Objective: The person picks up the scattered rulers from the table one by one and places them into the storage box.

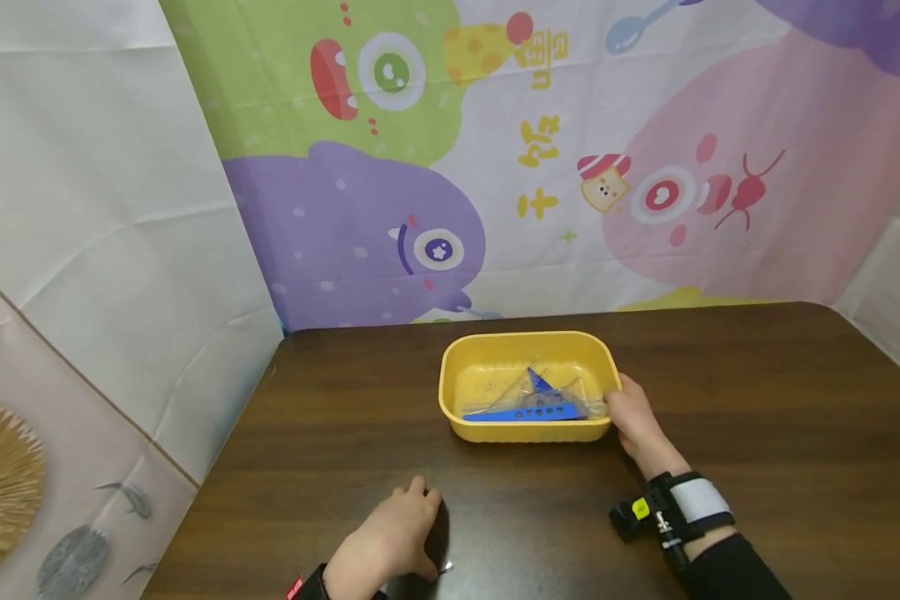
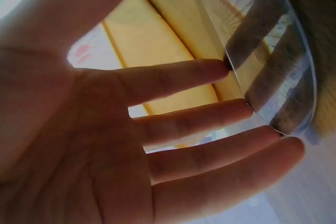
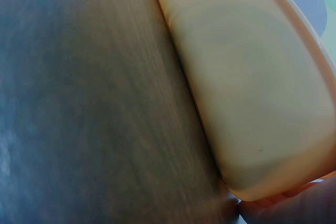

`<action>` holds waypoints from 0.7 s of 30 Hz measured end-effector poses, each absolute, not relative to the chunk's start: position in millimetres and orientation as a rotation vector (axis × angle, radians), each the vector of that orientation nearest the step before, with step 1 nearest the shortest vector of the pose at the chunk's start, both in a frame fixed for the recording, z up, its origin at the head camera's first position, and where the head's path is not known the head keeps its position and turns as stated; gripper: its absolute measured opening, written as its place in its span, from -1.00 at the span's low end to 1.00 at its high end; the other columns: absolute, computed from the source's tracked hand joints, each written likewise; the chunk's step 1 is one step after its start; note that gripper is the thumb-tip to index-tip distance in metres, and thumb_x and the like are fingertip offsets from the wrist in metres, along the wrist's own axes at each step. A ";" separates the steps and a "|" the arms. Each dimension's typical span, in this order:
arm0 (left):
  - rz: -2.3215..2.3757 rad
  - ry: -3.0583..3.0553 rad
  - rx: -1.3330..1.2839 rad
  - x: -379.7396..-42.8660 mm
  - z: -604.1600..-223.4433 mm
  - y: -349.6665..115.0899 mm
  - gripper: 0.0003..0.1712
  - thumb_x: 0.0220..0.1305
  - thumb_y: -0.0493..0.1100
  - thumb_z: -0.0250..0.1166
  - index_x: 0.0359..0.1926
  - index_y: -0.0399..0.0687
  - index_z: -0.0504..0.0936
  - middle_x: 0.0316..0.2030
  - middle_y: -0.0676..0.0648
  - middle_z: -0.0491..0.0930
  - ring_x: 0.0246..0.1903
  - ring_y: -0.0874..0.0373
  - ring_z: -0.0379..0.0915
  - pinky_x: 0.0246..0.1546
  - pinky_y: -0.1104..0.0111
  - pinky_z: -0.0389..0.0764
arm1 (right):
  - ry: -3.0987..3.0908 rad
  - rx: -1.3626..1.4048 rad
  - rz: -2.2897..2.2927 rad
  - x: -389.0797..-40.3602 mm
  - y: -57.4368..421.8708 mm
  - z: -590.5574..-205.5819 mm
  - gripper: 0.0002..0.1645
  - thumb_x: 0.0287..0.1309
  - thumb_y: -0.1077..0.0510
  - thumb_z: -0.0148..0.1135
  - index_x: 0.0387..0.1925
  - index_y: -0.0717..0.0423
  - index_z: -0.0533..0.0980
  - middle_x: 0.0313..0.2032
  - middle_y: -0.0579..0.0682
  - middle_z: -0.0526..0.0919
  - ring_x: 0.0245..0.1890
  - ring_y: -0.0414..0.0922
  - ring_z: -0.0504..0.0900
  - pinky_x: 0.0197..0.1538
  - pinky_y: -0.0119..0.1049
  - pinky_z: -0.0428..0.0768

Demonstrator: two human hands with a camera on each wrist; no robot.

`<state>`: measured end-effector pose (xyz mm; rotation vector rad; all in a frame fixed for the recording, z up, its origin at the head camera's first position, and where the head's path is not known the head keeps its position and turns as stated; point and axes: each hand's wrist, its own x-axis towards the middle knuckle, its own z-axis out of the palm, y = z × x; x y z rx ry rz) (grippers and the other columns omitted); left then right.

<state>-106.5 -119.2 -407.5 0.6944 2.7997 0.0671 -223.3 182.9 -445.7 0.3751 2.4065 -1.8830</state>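
A yellow plastic basket (image 1: 487,432) stands toward the back of the table. Inside it lie a blue piece with a row of holes (image 1: 528,412), shaped like a set square, and some clear plastic. My right hand (image 1: 636,421) grips the basket by its right end, fingers at the rim; the right wrist view shows the basket's side wall (image 3: 252,87) close up. Low at the front left, my left hand (image 1: 393,533) is over the table. Its straight fingers touch the edge of a clear half-round protractor (image 2: 273,72), which mirrors them. The hand mostly hides this protractor in the head view.
The brown wooden table (image 1: 330,400) ends at a printed cartoon curtain (image 1: 540,275) behind the basket. White cloth (image 1: 120,167) hangs along the left side. A round straw-like shape (image 1: 3,487) shows at the far left.
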 end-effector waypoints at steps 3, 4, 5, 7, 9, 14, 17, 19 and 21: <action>0.035 2.802 0.713 -108.6 -407.0 -119.8 -0.19 -0.50 0.04 0.59 -0.14 -0.22 0.49 -0.24 -0.11 0.34 -0.29 -0.04 0.37 -0.40 0.21 0.50 | 2.409 0.371 -1.877 -223.0 183.2 -444.7 -0.37 0.11 0.36 -0.30 0.27 0.43 0.05 0.01 0.27 0.31 -0.14 0.03 0.34 -0.26 -0.37 0.39; 0.022 2.809 0.723 -109.1 -407.3 -120.1 -0.19 -0.52 0.06 0.59 -0.16 -0.21 0.50 -0.22 -0.11 0.32 -0.28 -0.04 0.35 -0.38 0.18 0.50 | 2.410 0.367 -1.875 -222.9 183.2 -444.5 -0.37 0.11 0.36 -0.30 0.27 0.43 0.05 0.01 0.28 0.31 -0.15 0.03 0.35 -0.27 -0.38 0.39; -0.001 2.818 0.733 -109.7 -407.9 -120.3 -0.18 -0.54 0.09 0.59 -0.17 -0.20 0.50 -0.20 -0.11 0.29 -0.25 -0.04 0.32 -0.36 0.16 0.49 | 2.407 0.368 -1.873 -222.9 183.4 -444.6 -0.37 0.11 0.36 -0.30 0.27 0.43 0.04 0.01 0.27 0.31 -0.15 0.02 0.35 -0.27 -0.38 0.40; -0.057 2.850 0.768 -110.3 -409.0 -120.4 -0.18 -0.58 0.14 0.59 -0.22 -0.17 0.50 -0.19 -0.10 0.24 -0.23 -0.01 0.27 -0.33 0.16 0.46 | 2.404 0.369 -1.872 -223.0 183.3 -444.6 -0.37 0.11 0.36 -0.30 0.27 0.42 0.04 0.01 0.27 0.32 -0.15 0.02 0.35 -0.27 -0.39 0.40; -0.115 2.894 0.819 -110.8 -410.2 -119.6 -0.19 -0.63 0.17 0.58 -0.28 -0.15 0.51 -0.20 -0.10 0.21 -0.26 0.02 0.23 -0.33 0.19 0.43 | 2.409 0.368 -1.870 -223.1 183.1 -444.3 -0.37 0.11 0.36 -0.30 0.27 0.43 0.05 0.01 0.27 0.32 -0.15 0.02 0.35 -0.26 -0.39 0.39; -0.121 2.980 0.958 -113.2 -404.0 -115.5 -0.42 -0.50 0.10 0.56 -0.47 -0.08 0.48 -0.33 -0.03 0.20 -0.40 0.11 0.21 -0.47 0.36 0.34 | 2.417 0.374 -1.866 -223.1 183.2 -443.6 -0.37 0.10 0.37 -0.30 0.26 0.43 0.06 0.00 0.27 0.31 -0.14 0.03 0.35 -0.23 -0.35 0.39; -0.028 2.974 1.045 -115.7 -394.6 -114.1 -0.60 -0.33 -0.03 0.52 -0.58 -0.01 0.43 -0.45 0.04 0.25 -0.47 0.17 0.23 -0.52 0.43 0.28 | 2.413 0.375 -1.868 -223.0 183.6 -443.4 -0.36 0.10 0.37 -0.30 0.27 0.43 0.05 0.02 0.27 0.30 -0.12 0.04 0.34 -0.21 -0.34 0.38; 0.037 2.947 1.094 -117.7 -388.4 -112.7 -0.67 -0.23 -0.12 0.48 -0.62 0.03 0.42 -0.54 0.10 0.30 -0.52 0.21 0.27 -0.52 0.45 0.28 | 2.414 0.374 -1.870 -223.3 184.0 -443.9 -0.36 0.10 0.37 -0.30 0.27 0.43 0.05 0.02 0.27 0.31 -0.13 0.03 0.34 -0.22 -0.34 0.38; 0.071 2.920 1.148 -119.7 -383.1 -110.2 -0.71 -0.12 -0.21 0.42 -0.64 0.04 0.41 -0.64 0.15 0.33 -0.57 0.25 0.28 -0.54 0.47 0.27 | 2.413 0.375 -1.873 -223.8 184.1 -444.7 -0.37 0.10 0.36 -0.30 0.27 0.43 0.06 0.01 0.27 0.31 -0.14 0.03 0.35 -0.22 -0.34 0.39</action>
